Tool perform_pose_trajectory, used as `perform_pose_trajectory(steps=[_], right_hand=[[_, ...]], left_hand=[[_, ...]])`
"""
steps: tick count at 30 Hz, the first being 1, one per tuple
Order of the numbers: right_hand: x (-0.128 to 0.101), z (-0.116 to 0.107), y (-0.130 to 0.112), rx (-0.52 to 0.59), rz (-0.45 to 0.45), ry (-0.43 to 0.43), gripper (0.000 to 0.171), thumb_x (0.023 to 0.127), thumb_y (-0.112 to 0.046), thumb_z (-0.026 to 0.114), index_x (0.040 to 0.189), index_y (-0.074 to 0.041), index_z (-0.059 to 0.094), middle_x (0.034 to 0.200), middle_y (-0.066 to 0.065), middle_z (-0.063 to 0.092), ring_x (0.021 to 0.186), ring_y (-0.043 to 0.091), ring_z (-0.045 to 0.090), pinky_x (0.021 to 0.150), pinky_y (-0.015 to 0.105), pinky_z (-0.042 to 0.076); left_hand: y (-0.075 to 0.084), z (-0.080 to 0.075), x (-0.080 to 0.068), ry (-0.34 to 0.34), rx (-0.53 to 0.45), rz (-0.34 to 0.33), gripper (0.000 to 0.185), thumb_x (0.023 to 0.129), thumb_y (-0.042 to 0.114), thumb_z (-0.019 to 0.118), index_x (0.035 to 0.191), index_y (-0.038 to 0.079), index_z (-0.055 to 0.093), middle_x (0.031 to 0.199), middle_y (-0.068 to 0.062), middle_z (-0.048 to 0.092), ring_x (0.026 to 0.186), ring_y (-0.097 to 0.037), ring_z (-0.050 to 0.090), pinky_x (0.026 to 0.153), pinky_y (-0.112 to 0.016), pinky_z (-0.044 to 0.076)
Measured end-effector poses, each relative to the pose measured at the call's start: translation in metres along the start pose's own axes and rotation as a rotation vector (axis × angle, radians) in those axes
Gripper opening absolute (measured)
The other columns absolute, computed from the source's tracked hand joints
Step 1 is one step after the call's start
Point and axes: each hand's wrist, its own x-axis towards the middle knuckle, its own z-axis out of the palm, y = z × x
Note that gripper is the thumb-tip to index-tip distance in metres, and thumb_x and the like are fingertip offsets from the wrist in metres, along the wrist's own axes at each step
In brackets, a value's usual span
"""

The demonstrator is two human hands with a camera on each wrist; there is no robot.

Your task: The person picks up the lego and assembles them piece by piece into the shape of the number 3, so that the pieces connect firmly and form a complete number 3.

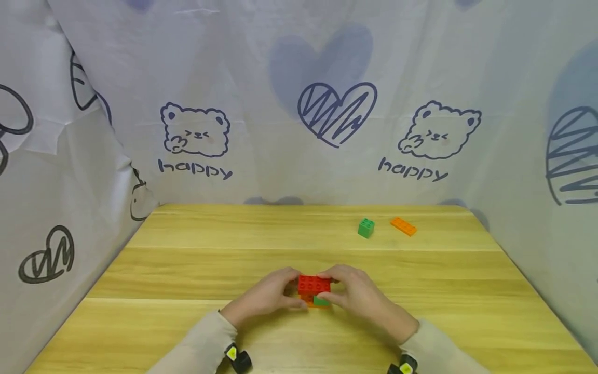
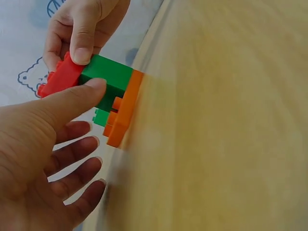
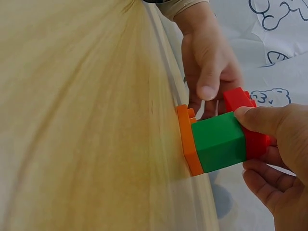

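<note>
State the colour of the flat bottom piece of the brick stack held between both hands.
Orange: the bottom plate under the green block shows best in the right wrist view.

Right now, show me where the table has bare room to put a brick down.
Free: the whole left half of the table, from the left curtain to the hands, and the middle strip between the stack and the green brick. Crowded: the near centre, where both hands grip the stack, and the far right by the green and orange bricks.
</note>
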Motion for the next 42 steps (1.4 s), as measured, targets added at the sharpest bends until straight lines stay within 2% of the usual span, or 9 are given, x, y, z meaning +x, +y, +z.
perform_pose_trajectory(steps=[5, 9, 16, 23, 34, 42], right_hand=[[0.001, 0.002, 0.001, -0.006, 0.007, -0.002, 0.037, 0.081, -0.027, 0.081, 0.112, -0.009, 0.071, 0.099, -0.001, 0.07, 0.087, 0.014, 0.065, 0.077, 0.03, 0.055], [0.001, 0.003, 0.002, -0.005, 0.018, -0.013, 0.037, 0.082, -0.027, 0.081, 0.113, -0.009, 0.071, 0.1, 0.0, 0.07, 0.087, 0.015, 0.065, 0.076, 0.031, 0.055], [0.001, 0.004, 0.002, 0.019, 0.021, -0.034, 0.037, 0.084, -0.028, 0.079, 0.114, -0.008, 0.071, 0.1, 0.0, 0.07, 0.088, 0.017, 0.066, 0.077, 0.034, 0.056], [0.002, 0.005, 0.002, 0.016, 0.006, -0.025, 0.037, 0.084, -0.028, 0.078, 0.115, -0.009, 0.071, 0.099, -0.002, 0.07, 0.088, 0.011, 0.065, 0.077, 0.031, 0.055], [0.0, 0.002, 0.002, -0.024, -0.002, -0.013, 0.037, 0.086, -0.031, 0.076, 0.117, -0.01, 0.069, 0.103, -0.003, 0.069, 0.091, 0.01, 0.064, 0.078, 0.03, 0.055], [0.0, -0.003, -0.001, -0.04, 0.029, -0.074, 0.044, 0.088, -0.035, 0.074, 0.124, -0.01, 0.065, 0.11, -0.002, 0.068, 0.096, 0.01, 0.064, 0.082, 0.031, 0.054]], left_hand=[[0.003, -0.003, -0.001, 0.028, 0.017, -0.005, 0.062, 0.081, 0.048, 0.076, 0.13, 0.015, 0.057, 0.118, 0.003, 0.06, 0.105, -0.016, 0.057, 0.089, -0.038, 0.049], [0.007, -0.005, -0.001, 0.058, 0.036, 0.009, 0.065, 0.083, 0.051, 0.073, 0.133, 0.014, 0.056, 0.122, -0.001, 0.059, 0.106, -0.019, 0.056, 0.088, -0.039, 0.05], [0.014, -0.004, -0.002, 0.122, 0.122, 0.033, 0.055, 0.089, 0.052, 0.065, 0.127, 0.013, 0.061, 0.117, 0.002, 0.063, 0.105, -0.015, 0.058, 0.091, -0.038, 0.049], [0.018, -0.001, -0.003, 0.211, 0.191, 0.134, 0.037, 0.091, 0.044, 0.065, 0.115, 0.016, 0.067, 0.104, 0.008, 0.065, 0.095, -0.008, 0.06, 0.085, -0.03, 0.051], [0.021, 0.0, -0.002, 0.231, 0.266, 0.228, 0.035, 0.093, 0.039, 0.065, 0.115, 0.012, 0.064, 0.103, 0.004, 0.063, 0.087, -0.009, 0.062, 0.077, -0.023, 0.052], [0.023, -0.001, -0.002, 0.23, 0.304, 0.246, 0.035, 0.093, 0.037, 0.065, 0.117, 0.011, 0.065, 0.106, 0.002, 0.065, 0.093, -0.01, 0.063, 0.083, -0.024, 0.052]])
